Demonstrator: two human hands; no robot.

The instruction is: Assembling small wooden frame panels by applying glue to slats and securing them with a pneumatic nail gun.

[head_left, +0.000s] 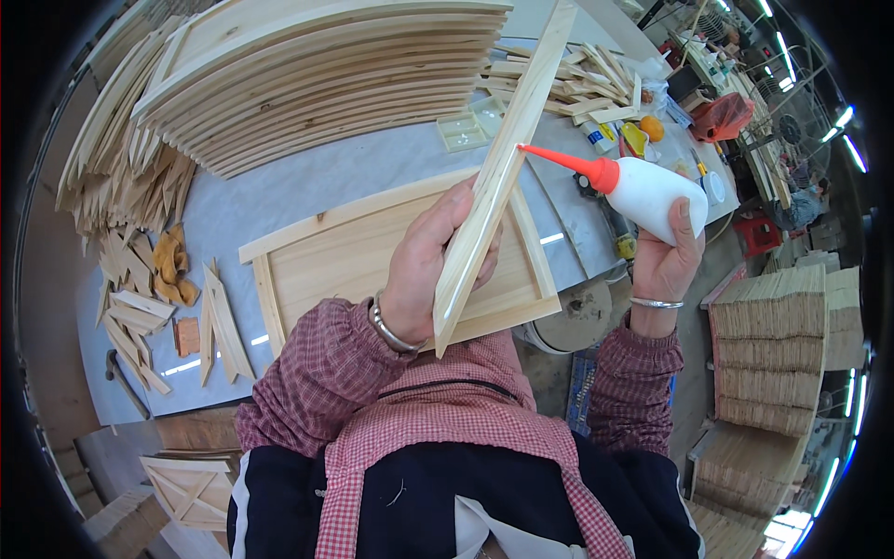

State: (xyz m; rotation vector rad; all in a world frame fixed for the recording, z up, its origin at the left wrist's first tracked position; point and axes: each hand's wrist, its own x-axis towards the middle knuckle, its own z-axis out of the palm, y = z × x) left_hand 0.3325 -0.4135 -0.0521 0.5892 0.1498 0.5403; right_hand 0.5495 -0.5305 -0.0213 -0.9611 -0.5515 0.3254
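Observation:
My left hand (438, 247) is closed round a long wooden strip (507, 149), which slants up and away over the worktable. Along the strip's face runs a shiny white line of glue from its near end up to the nozzle. My right hand (669, 256) grips a white glue bottle (652, 191), tilted so that its red pointed nozzle meets the strip. Beneath the left hand lies a framed wooden panel (345, 252) with raised border strips; the hand and strip hide part of it.
Stacked framed panels (326, 84) stand at the back left, beside heaped wooden strips (121, 130). A hammer (126, 382), a tan glove (174, 265) and a clear divided box (466, 129) lie on the table. Behind are loose wood pieces (596, 84); bundled boards (768, 354) stand right.

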